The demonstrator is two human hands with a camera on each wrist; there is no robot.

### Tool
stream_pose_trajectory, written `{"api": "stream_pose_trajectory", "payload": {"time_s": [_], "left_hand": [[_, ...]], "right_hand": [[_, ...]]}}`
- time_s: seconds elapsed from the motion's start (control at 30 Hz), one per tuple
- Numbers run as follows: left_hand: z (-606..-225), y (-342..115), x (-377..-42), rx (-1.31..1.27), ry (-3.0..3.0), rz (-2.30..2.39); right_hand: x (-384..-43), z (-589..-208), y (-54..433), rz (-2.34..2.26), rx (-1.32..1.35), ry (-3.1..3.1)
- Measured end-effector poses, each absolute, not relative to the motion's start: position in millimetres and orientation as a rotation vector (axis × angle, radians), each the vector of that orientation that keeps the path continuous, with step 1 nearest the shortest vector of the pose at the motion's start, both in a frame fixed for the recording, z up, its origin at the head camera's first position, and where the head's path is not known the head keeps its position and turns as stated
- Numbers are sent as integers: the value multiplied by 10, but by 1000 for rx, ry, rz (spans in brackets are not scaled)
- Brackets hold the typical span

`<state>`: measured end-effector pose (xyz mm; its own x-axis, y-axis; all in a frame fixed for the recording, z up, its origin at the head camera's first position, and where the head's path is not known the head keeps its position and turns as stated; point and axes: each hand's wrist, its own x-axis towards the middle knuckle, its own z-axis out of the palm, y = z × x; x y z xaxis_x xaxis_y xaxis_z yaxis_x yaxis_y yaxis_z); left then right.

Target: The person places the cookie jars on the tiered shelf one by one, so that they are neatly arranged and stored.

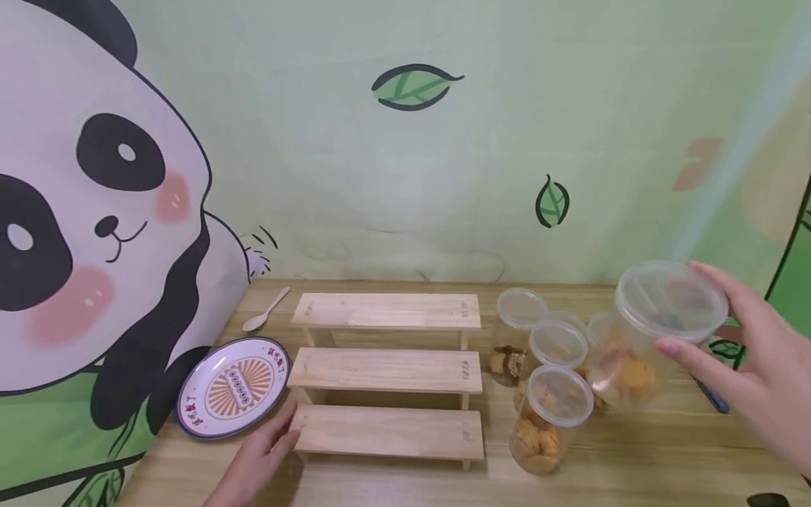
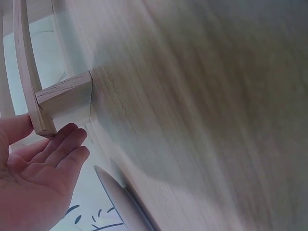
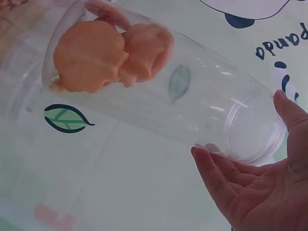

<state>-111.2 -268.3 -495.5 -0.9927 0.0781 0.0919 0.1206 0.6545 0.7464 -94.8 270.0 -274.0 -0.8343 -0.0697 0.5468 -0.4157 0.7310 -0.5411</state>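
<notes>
My right hand [image 1: 754,352] grips a clear plastic jar [image 1: 640,373] by its lidded top, thumb on one side and fingers on the other. Orange-brown pieces [image 3: 110,55] lie at the bottom of this jar in the right wrist view. The jar is raised and tilted near the other jars. At the left end of a three-step wooden stand [image 1: 386,431], my left hand [image 1: 260,451] holds the lowest step between thumb and fingers. The left wrist view shows the thumb and fingers on opposite sides of the plank end [image 2: 44,126].
Several lidded jars with food inside, including a front jar [image 1: 538,443], stand right of the steps. A patterned plate [image 1: 190,415] and a light spoon [image 1: 256,322] lie to the left. A panda-printed cloth [image 1: 443,176] hangs behind the wood-grain table [image 1: 633,472].
</notes>
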Motion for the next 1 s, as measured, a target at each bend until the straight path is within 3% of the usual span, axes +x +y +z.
{"api": "stream_pose_trajectory", "payload": {"time_s": [0.43,1.0], "left_hand": [[-4983,-2685,-1107,-194,-2780,-1291],[-5011,-2739,-1100,-198,-2776,-1279]], "right_hand": [[-1104,-2343,2507,995,408,-2464],[-1373,-2065,1995,1354,731,-2400]]}}
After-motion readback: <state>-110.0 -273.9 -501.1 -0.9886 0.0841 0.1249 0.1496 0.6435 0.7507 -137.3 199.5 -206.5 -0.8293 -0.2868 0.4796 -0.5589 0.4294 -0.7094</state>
